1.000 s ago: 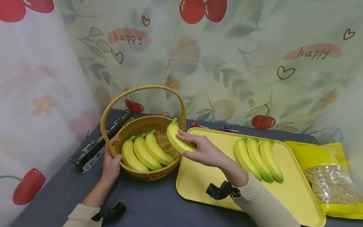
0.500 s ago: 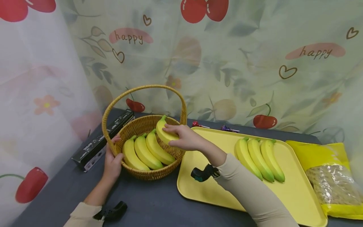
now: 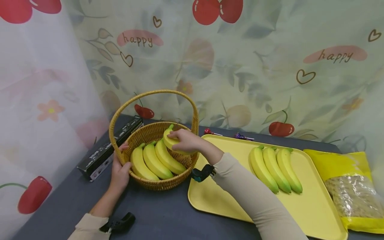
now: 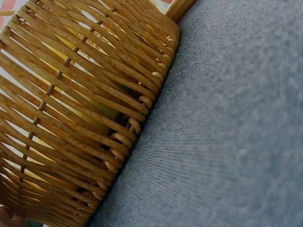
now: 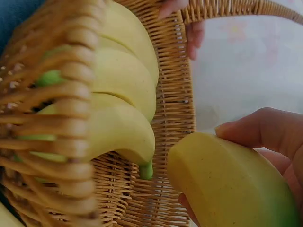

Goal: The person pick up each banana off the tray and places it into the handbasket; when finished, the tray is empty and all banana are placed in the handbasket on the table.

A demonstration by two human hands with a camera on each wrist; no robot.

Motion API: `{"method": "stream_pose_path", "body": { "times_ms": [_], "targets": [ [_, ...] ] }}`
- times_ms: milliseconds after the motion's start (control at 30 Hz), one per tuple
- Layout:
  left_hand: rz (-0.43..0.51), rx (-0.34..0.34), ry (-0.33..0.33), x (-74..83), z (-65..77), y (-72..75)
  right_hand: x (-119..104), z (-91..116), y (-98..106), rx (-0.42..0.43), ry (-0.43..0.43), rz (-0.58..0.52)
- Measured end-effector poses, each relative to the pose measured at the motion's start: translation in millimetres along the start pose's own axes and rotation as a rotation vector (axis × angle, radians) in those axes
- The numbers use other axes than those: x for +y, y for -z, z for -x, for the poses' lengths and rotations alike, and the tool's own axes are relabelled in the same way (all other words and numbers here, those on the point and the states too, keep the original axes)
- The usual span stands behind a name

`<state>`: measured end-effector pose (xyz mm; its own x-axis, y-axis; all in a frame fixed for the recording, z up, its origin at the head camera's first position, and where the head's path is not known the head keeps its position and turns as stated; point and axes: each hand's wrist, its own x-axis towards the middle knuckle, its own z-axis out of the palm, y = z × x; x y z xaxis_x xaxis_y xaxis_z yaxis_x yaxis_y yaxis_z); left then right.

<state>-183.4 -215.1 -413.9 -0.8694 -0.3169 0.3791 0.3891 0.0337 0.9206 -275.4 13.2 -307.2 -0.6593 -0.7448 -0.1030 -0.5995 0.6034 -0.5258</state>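
Note:
My right hand (image 3: pixel 189 141) grips a yellow banana (image 3: pixel 169 139) inside the right part of a wicker basket (image 3: pixel 159 185). In the right wrist view the thumb and fingers pinch this held banana (image 5: pixel 227 179) from both sides. Three bananas (image 3: pixel 154 161) lie side by side in the left part of the basket. The left hand (image 3: pixel 120 173) holds the basket's left rim near the foot of its arched handle, thumb on the near side. The left wrist view is mostly filled by the woven basket wall (image 4: pixel 80 104).
A yellow tray (image 3: pixel 222 200) to the right bears three more bananas (image 3: pixel 277 170). Two wrapped lollipops (image 3: pixel 240 136) lie behind it. A yellow bag with a clear window (image 3: pixel 351 193) overlaps the right side. A long black box (image 3: pixel 111 146) lies left of the basket.
The right hand has carried its banana left and down, from above the basket's right rim into the basket beside the others. The left hand keeps its hold on the rim.

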Motion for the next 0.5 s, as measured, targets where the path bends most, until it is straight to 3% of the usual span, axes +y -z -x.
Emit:
{"method": "stream_pose_path", "body": {
  "times_ms": [500],
  "targets": [
    [-0.013, -0.01, 0.014, -0.8, -0.2, 1.5, 4, -15, -5, -0.076, -0.102, -0.014]
  ]
}}
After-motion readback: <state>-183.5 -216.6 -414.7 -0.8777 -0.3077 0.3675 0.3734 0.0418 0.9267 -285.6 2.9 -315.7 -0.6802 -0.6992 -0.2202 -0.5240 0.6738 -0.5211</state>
